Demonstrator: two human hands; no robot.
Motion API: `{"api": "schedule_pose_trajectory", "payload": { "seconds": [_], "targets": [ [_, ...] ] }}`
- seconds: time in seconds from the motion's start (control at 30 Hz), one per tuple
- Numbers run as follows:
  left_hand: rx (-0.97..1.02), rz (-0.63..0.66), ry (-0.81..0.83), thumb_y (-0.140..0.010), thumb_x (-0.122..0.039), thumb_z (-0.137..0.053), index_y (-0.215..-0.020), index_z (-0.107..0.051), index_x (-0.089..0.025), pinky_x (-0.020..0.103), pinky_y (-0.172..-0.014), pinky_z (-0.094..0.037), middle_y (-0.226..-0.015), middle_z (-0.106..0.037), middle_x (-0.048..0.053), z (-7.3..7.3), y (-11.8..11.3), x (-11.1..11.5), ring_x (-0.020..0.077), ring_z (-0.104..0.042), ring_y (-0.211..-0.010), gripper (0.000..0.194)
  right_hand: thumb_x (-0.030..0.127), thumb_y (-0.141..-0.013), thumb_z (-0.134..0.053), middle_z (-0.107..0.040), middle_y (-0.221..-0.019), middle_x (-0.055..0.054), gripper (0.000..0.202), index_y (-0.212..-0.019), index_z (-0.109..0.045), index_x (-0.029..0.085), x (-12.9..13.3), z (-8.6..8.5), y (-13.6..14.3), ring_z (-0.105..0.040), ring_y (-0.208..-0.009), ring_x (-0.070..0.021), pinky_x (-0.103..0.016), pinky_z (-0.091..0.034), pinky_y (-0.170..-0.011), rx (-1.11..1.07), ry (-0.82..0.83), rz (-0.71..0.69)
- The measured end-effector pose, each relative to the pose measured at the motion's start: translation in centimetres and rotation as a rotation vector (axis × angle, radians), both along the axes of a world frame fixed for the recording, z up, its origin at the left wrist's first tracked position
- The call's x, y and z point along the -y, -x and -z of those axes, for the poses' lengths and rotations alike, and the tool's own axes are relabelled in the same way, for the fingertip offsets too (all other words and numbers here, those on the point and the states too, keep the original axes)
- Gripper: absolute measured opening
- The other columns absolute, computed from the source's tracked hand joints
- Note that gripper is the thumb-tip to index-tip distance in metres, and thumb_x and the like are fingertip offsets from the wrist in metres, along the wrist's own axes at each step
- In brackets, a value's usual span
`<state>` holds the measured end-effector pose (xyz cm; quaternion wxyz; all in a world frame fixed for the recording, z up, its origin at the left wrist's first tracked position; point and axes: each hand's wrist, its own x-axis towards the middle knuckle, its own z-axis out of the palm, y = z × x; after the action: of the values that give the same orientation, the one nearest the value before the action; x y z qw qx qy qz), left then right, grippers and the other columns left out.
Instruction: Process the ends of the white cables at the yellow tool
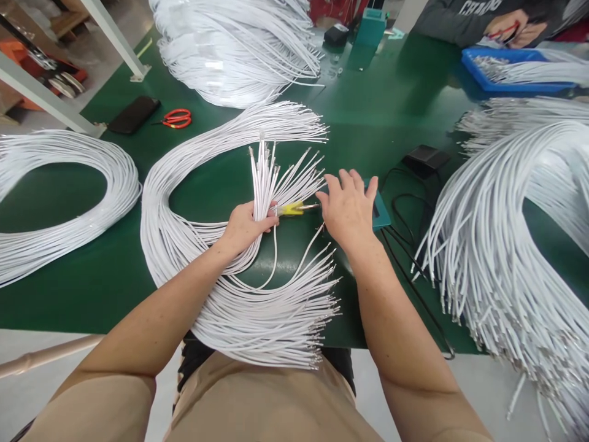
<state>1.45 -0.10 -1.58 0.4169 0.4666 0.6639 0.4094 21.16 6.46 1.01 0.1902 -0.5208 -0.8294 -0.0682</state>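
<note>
My left grip (pixel 247 226) is closed round a bundle of white wires (pixel 262 178), ends pointing away. The yellow-handled tool (pixel 291 209) sits just right of that grip, shaft running sideways toward my open right grip (pixel 347 212); any contact there, I cannot tell.

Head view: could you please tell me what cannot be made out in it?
All in the head view:
Teal device: partly hidden by the right hand.
Gripped part of the held wires: hidden by the left hand.
Left coil: cut off by the left edge.
Right bundle: cut off by the right edge.
Red item in the co-worker's hands: too small and blurred to identify.
</note>
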Motion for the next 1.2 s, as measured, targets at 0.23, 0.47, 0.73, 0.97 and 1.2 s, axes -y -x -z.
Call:
{"api": "schedule_pose_trajectory", "payload": {
  "seconds": [0.23,0.47,0.73,0.97,1.2],
  "targets": [
    [0.095,0.021,0.008,-0.066,-0.033,-0.078,-0.099,-0.070,-0.015,0.030,-0.070,-0.051,-0.095,-0.072,0.006,-0.3,1.0,0.4,0.0181,-0.067,-0.071,0.039,0.026,-0.096,-0.043,-0.058,-0.130,-0.016,0.032,-0.120,-0.059,0.013,0.6,-0.4,0.6,-0.046,-0.125,-0.0314,-0.057,-0.021,-0.110,-0.030,-0.011,-0.043],
    [0.252,0.042,-0.108,-0.064,-0.036,-0.081,-0.108,-0.067,-0.018,0.028,-0.070,-0.051,-0.110,-0.070,0.007,-0.4,1.1,0.9,0.0158,-0.064,-0.075,0.049,0.020,-0.092,-0.048,-0.070,-0.087,-0.009,0.022,-0.084,-0.068,0.014,6.2,-2.4,4.5,-0.061,-0.085,-0.0220,-0.035,-0.042,-0.076,0.011,0.331,-0.817],
    [0.329,-0.015,-0.127,-0.060,-0.030,-0.085,-0.115,-0.063,-0.017,0.025,-0.068,-0.050,-0.090,-0.072,0.004,-0.5,0.9,1.0,0.0162,-0.065,-0.077,0.061,0.007,-0.083,-0.052,-0.069,-0.078,-0.012,0.016,-0.079,-0.066,0.011,8.8,-1.0,6.0,-0.063,-0.084,-0.0257,-0.038,-0.041,-0.074,0.222,0.424,-0.944],
    [0.482,-0.112,-0.049,-0.063,-0.031,-0.083,-0.099,-0.071,-0.016,0.023,-0.070,-0.048,-0.089,-0.072,0.004,-0.8,1.1,0.9,0.0127,-0.063,-0.076,0.041,0.018,-0.084,-0.059,-0.071,-0.076,-0.012,0.011,-0.084,-0.069,0.012,10.3,-3.0,5.4,-0.067,-0.074,-0.0237,-0.031,-0.044,-0.061,0.323,0.727,-0.769],
    [0.447,-0.013,-0.027,-0.060,-0.028,-0.085,-0.093,-0.074,-0.016,0.030,-0.079,-0.049,-0.082,-0.072,0.003,0.0,1.3,1.2,0.0166,-0.063,-0.077,0.038,0.035,-0.093,-0.048,-0.063,-0.062,-0.001,0.030,-0.073,-0.062,0.017,4.8,-3.3,3.7,-0.057,-0.057,-0.0116,-0.023,-0.039,-0.057,-0.451,0.812,-0.350]
  ]
}}
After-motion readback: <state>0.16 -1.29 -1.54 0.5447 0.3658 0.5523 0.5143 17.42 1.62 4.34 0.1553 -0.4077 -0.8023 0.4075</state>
